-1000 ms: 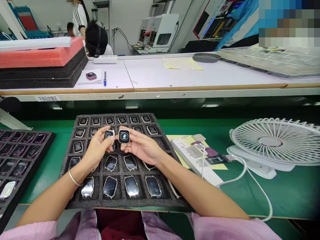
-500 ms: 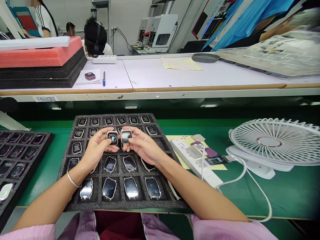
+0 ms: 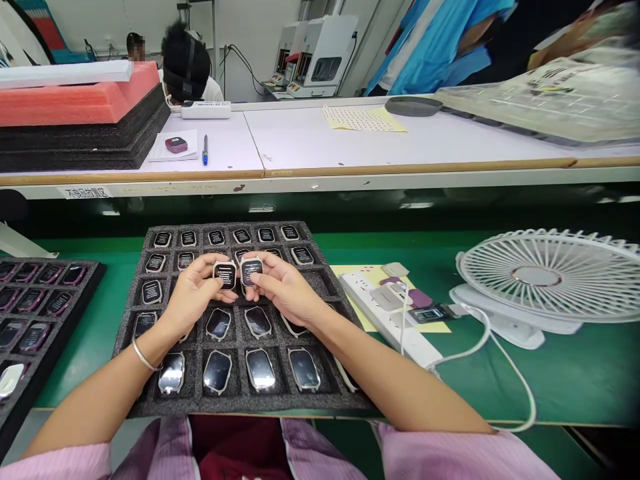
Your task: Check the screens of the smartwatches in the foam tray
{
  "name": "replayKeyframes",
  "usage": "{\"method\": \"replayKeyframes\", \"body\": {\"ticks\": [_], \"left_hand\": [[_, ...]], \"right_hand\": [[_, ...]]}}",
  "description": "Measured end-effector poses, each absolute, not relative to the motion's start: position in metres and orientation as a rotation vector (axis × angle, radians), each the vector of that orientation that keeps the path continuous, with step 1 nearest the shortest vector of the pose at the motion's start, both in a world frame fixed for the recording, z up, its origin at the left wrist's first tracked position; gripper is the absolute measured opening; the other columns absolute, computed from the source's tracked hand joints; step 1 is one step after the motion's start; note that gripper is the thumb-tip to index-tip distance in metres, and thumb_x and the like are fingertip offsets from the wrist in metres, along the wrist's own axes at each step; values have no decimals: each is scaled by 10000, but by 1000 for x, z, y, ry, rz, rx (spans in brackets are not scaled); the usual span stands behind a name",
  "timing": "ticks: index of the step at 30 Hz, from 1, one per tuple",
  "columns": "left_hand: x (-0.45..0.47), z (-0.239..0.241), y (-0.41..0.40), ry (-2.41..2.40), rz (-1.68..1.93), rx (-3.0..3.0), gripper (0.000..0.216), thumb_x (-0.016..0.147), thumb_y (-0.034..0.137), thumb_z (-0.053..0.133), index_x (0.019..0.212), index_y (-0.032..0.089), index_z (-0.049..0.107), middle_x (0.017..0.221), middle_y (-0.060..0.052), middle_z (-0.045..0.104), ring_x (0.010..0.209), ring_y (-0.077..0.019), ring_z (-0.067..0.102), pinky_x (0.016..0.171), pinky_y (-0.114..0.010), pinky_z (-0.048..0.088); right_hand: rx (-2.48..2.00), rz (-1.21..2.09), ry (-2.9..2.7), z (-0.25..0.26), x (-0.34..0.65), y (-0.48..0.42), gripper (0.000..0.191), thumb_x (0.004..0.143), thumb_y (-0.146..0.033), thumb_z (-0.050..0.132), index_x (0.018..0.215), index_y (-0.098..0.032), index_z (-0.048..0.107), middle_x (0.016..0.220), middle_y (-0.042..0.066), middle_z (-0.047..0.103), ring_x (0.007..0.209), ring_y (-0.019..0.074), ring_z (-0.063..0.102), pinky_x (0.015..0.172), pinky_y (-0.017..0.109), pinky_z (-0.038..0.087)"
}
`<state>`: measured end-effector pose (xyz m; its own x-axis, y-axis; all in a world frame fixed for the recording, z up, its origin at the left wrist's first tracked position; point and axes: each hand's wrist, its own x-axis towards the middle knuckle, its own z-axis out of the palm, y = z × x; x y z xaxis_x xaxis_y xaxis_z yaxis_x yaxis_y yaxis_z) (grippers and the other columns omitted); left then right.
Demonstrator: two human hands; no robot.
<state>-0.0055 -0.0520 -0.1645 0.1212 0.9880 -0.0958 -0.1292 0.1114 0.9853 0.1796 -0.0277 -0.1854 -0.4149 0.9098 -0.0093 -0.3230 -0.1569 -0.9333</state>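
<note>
My left hand (image 3: pixel 196 293) is closed on a smartwatch body (image 3: pixel 225 275) without a strap, its dark screen lit with lines of white text. Beside it, my right hand (image 3: pixel 285 287) grips a second smartwatch (image 3: pixel 251 271) with a pale frame, which also shows text; my thumb lies over the lower part of its screen. Both hands hover above a black foam tray (image 3: pixel 195 405) with rows of square pockets. Watches in the far rows display text, while those in the near rows, such as one watch (image 3: pixel 261 370), have dark, reflective screens. My forearms hide some pockets.
Left, another foam tray (image 3: pixel 75 327) holds purple-framed watches. To the right lie a white power strip (image 3: pixel 360 293), chargers on yellow paper and a white fan (image 3: pixel 540 277) with its cable. A raised shelf (image 3: pixel 300 150) behind carries foam sheets (image 3: pixel 75 107) and a pen (image 3: pixel 205 150). People are beyond it.
Both held watch screens have switched to white text; the left one showed a coloured graphic before. The view has shifted slightly, and the person in blue at the back has moved left.
</note>
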Motion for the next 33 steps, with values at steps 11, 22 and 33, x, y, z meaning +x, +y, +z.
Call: {"method": "replayKeyframes", "body": {"ticks": [11,22,33], "left_hand": [[-5,-166,-52,1071,1121,1111,350,734,215,669,1070,173,583,984,-37,711,618,-138,727,640,-305,636],[-6,-166,-53,1060,1141,1101,377,722,210,681,1085,174,583,1049,-44,688,623,-137,733,650,-301,635],[-5,-165,-53,1053,1132,1050,395,723,227,717,1099,174,605,903,-8,719,647,-155,750,668,-278,639]], "right_hand": [[-751,1687,-1238,-185,180,-29,333,793,-159,683,1110,-215,597,861,-8,662,602,108,619,588,270,473],[-725,1692,-1254,-184,181,-30,376,773,-145,682,1126,-224,579,932,2,636,639,111,628,609,275,480],[-777,1655,-1246,-188,180,-27,382,757,-205,744,1098,-229,575,858,-33,632,585,91,609,565,250,452]]}}
